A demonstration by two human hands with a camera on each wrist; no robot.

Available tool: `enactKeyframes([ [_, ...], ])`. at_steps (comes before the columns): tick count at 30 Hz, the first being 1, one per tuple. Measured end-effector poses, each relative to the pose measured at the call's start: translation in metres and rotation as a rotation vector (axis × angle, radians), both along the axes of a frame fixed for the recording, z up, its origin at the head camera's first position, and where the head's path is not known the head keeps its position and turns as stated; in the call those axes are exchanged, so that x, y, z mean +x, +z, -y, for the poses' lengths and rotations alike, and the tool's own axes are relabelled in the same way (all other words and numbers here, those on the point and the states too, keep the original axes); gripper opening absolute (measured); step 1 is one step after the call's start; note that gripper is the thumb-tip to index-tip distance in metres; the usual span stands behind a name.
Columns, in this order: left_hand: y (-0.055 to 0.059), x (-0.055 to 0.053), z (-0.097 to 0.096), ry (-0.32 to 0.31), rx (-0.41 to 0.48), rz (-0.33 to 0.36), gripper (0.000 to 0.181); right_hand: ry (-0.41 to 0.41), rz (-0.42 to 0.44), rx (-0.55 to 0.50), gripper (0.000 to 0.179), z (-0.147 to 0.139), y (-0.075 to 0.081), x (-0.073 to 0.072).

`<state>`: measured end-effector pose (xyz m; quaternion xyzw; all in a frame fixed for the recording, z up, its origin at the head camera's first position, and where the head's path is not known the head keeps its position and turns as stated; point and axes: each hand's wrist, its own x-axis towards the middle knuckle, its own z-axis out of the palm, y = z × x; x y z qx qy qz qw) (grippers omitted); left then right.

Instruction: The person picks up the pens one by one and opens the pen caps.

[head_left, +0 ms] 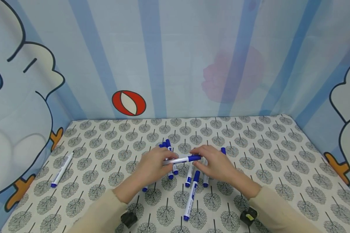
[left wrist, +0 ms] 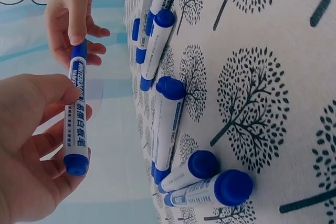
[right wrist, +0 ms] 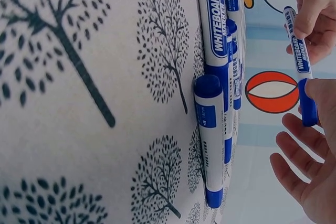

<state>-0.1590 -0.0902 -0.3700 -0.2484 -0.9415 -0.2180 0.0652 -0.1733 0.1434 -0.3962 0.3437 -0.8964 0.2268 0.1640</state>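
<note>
A white whiteboard marker (head_left: 178, 160) with a blue cap is held crosswise above the table between both hands. My left hand (head_left: 153, 165) pinches its white barrel between thumb and fingers, the blue end plug showing in the left wrist view. At the cap end, my right hand (head_left: 217, 164) grips the blue cap (right wrist: 308, 106) with the thumb on it, its other fingers spread loosely. Under the hands lie several similar markers, among them one nearer marker (head_left: 191, 197) and one beside the right hand, a marker (right wrist: 210, 145) in the right wrist view. The hands partly hide some of them.
One marker (head_left: 62, 170) lies apart at the left of the table, its white tip pointing away. The table has a tree-patterned cloth (head_left: 262, 200). Behind it hangs a blue-striped curtain (head_left: 180, 64) with cartoon prints, reaching round both sides.
</note>
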Motion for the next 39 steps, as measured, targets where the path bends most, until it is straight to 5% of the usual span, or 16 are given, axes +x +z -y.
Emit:
enactKeyframes([
  [18,-0.0047,-0.0026,-0.0059,-0.016,0.007,-0.006,0.022,-0.032,0.052,0.001,0.015,0.001,-0.0007,0.0009],
  [39,-0.0037,-0.0046,-0.0044,-0.106,-0.052,-0.108,0.015,0.001,-0.026,0.095,0.013,-0.002,0.0032,-0.0005],
])
